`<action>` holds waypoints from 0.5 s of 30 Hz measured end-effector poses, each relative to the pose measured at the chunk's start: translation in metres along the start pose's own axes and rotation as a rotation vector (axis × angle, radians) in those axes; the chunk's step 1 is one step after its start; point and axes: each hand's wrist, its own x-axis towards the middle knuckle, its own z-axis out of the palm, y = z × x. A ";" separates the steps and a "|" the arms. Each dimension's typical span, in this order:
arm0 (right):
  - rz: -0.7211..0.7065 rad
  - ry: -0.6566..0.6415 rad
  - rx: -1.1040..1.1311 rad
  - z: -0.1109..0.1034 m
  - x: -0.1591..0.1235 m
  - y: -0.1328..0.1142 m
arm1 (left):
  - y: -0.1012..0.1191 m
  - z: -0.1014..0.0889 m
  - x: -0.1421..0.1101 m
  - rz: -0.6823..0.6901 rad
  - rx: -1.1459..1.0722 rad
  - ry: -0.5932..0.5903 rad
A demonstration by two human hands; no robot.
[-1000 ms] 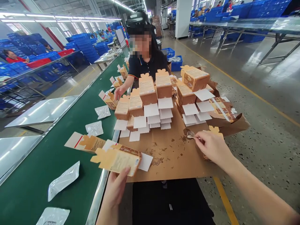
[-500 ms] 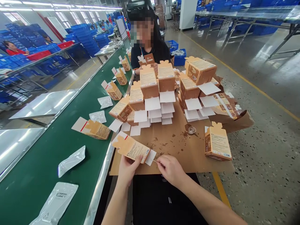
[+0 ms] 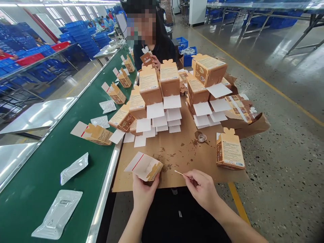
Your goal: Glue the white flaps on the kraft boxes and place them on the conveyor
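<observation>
My left hand (image 3: 146, 189) is closed around a small printed carton (image 3: 145, 167), tilted above the near edge of the cardboard-covered table. The carton's white flap with a red strip points up and left. A cotton swab (image 3: 179, 172) is pinched between the fingertips of my right hand (image 3: 201, 185), its pale tip toward the carton but apart from it. On the brown cardboard (image 3: 177, 158) between and beyond my hands are dark wet smears. A small clear round dish (image 3: 202, 138) stands farther back among brown spots. To the right a single carton (image 3: 230, 150) stands upright.
Stacked cartons (image 3: 150, 82) with white flaps out fill the table's far side. On the left runs a green conveyor belt (image 3: 98, 175) with a metal rail, carrying open cartons (image 3: 97, 134) and silver pouches (image 3: 60, 212). Across the table a person (image 3: 154, 50) holds a brown carton.
My left hand has turned the carton so its flap with the red strip faces up. My right hand has moved right with the swab, away from the carton's flap.
</observation>
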 end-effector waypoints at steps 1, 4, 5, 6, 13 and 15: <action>0.000 -0.001 -0.009 -0.003 -0.003 -0.003 | 0.000 0.002 -0.001 0.021 0.025 0.004; -0.018 -0.015 -0.014 -0.009 -0.006 -0.009 | 0.000 0.009 -0.004 0.059 0.066 0.001; -0.027 -0.018 -0.009 -0.010 -0.006 -0.010 | 0.000 0.012 -0.005 0.067 0.075 0.005; -0.035 -0.015 -0.003 -0.010 -0.004 -0.011 | 0.000 0.014 -0.006 0.075 0.080 0.007; -0.065 0.033 0.017 -0.011 0.012 -0.002 | -0.013 -0.047 0.037 0.010 0.147 0.235; -0.082 0.042 0.016 -0.012 0.015 0.001 | -0.021 -0.087 0.067 -0.022 0.097 0.394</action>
